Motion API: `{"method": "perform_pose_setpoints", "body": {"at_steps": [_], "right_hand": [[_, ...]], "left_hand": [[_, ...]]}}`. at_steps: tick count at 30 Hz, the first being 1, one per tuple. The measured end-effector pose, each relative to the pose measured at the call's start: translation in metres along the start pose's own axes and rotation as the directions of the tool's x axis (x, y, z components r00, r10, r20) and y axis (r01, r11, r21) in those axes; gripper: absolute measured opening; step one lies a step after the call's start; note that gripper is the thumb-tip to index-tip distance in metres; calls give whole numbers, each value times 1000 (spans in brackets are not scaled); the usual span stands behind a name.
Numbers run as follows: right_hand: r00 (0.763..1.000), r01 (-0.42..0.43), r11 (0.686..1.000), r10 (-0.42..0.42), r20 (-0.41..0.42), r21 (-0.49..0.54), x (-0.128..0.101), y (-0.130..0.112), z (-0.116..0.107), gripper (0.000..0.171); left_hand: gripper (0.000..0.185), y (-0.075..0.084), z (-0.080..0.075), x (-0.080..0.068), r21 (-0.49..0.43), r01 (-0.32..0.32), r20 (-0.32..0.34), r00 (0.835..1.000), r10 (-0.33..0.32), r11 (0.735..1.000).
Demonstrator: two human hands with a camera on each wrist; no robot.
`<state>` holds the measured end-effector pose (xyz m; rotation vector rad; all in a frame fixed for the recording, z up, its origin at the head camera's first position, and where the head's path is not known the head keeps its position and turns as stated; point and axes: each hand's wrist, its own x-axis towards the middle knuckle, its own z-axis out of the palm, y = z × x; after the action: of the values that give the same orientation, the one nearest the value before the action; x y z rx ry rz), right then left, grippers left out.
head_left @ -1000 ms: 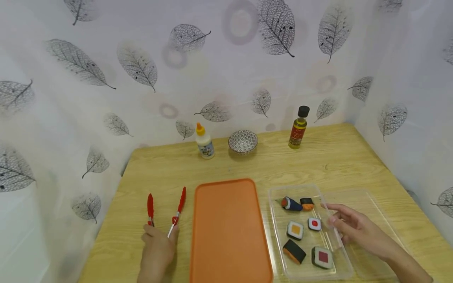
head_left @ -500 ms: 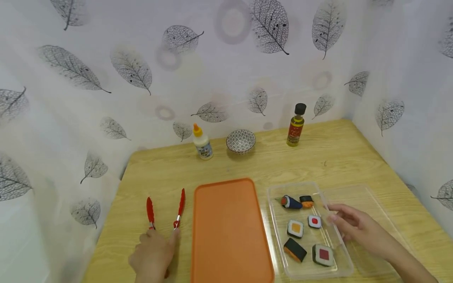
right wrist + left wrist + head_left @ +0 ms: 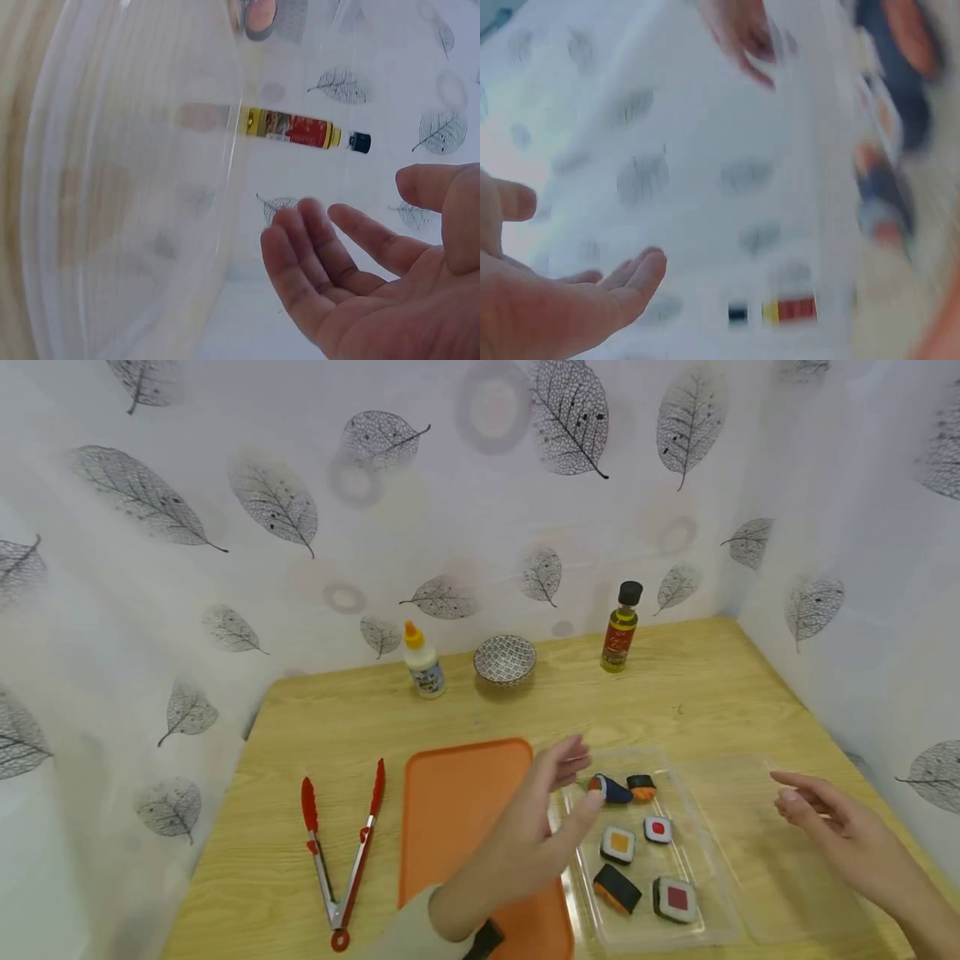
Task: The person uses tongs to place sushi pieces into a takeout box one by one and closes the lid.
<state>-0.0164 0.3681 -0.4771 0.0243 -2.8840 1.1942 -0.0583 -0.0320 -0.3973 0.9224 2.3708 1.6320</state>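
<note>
your left hand [image 3: 536, 822] hovers with fingers relaxed, holding nothing, over the left rim of the clear sushi tray [image 3: 705, 893]. your right hand [image 3: 840, 827] hangs spread and empty right of the tray. the red tongs [image 3: 341, 847] lie far left of it.

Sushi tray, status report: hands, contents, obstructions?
Left hand open, above sushi tray edge. Right hand open, over clear lid. Six pieces inside. Tongs untouched.
</note>
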Motion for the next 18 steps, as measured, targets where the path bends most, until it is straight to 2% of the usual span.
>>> {"method": "perform_pose_setpoints", "body": {"at_steps": [2,4,6,8,12,15,18], "right_hand": [[999,-12,1000,12,-32,-6,-2,8,-4,46],[999,-30,1000,30,-41,-9,-6,15,-5,50],[999,-45,999,45,-29,0,-10,22,-5,53],[999,-44,999,44,-1,15,-14,30,-3,56],[1000,-7,999,7,5,32,-21,43,2,58],[1000,7,1000,-7,-22,10,-25,48,4,58],[1000,-3,1000,3,-15,-6,-27,48,3,59]], "left_hand": [[63,12,23,22,-113,2,82,997,8,994],[66,23,48,39,-169,77,151,987,-51,983],[71,31,73,51,-180,177,201,970,-140,968],[77,37,98,60,-168,289,244,938,-244,943],[88,40,139,76,-127,484,266,857,-440,866],[92,38,160,86,-119,557,242,819,-520,822],[94,37,172,94,-100,622,221,775,-593,776]]}}
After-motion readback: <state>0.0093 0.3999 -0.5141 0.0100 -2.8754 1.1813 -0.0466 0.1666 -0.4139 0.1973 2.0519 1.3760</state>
